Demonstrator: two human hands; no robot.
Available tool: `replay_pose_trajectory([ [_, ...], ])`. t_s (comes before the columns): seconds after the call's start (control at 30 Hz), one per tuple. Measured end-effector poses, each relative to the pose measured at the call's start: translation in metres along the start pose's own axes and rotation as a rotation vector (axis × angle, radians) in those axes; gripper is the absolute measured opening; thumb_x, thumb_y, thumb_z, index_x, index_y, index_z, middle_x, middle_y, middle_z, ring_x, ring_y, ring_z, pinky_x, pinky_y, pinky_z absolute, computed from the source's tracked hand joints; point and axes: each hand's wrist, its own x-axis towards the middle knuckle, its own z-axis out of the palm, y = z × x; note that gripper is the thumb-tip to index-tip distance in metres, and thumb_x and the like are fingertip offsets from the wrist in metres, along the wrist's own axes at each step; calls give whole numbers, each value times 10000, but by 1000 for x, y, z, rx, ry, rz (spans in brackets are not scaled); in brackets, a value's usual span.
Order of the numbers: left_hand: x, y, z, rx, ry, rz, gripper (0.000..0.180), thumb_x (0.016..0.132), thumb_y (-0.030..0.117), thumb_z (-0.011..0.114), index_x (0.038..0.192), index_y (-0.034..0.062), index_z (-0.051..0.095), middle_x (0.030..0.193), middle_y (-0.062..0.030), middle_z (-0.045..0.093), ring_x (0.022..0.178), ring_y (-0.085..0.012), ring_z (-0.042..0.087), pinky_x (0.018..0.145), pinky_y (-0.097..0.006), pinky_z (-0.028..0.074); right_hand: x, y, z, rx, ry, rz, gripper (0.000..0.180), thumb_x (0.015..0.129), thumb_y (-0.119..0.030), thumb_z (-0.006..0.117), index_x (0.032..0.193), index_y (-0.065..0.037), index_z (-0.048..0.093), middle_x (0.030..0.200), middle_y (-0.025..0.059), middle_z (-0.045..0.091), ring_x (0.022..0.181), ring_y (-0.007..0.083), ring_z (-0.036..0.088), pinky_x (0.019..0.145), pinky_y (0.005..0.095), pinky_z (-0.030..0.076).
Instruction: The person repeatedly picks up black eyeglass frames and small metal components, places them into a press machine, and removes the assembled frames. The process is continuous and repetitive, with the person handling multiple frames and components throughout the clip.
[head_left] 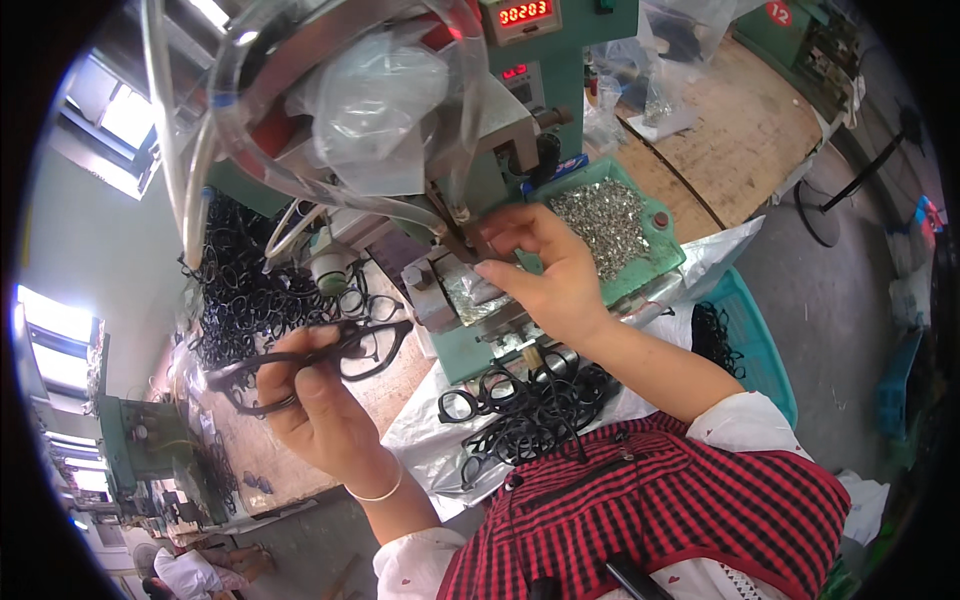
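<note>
Glossy black plastic spectacle frame [330, 355]; shiny small metal rivets [600, 220] in green plastic tray [668, 258]; rough bare wooden bench [740, 140].

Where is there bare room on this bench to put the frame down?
Bare wood shows on the bench top right of the green tray of small metal parts. Crowded: black frames below the right hand, and the frame pile behind the left hand.

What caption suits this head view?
Left hand holds a black eyeglass frame; right hand reaches the green machine.
</note>
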Motion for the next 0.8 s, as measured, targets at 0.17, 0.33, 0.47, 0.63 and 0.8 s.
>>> replay_pose_trajectory([
  [0.17,28,-2,20,108,74,42,170,985,17,530,1130,-63,568,1052,-194,670,926,-226,668,719,-322,609,-1,-14,8,205,-30,118,505,798,39,710,1265,11,521,1117,80,649,979,120,626,908,267,479],
  [0.33,16,-5,20,233,-106,191,189,943,-37,523,1115,-62,597,1016,-201,680,842,-247,671,768,-344,567,-10,-39,-2,131,-70,227,536,825,13,672,1331,-1,497,1204,109,643,1071,173,632,964,301,473],
  [0.47,-15,-1,36,554,-602,381,291,702,93,763,991,115,750,1061,-44,729,828,-250,582,796,-392,489,-9,-43,-37,-368,-182,20,557,851,-58,669,1378,-32,490,1284,129,620,1176,230,609,1024,351,455],
  [0.63,-22,-22,53,607,-687,439,321,654,130,780,974,131,762,1073,-24,716,855,-281,558,848,-446,518,-1,43,-123,-652,387,-120,383,826,-68,686,1201,-49,612,1135,136,659,1069,270,630,945,365,484],
  [0.8,-24,-22,46,589,-739,376,317,679,144,778,996,141,761,1100,-24,719,868,-270,566,880,-430,495,-22,19,-75,-1182,-155,-351,69,681,-118,709,720,-61,702,1230,151,616,1217,325,550,830,448,515],
])
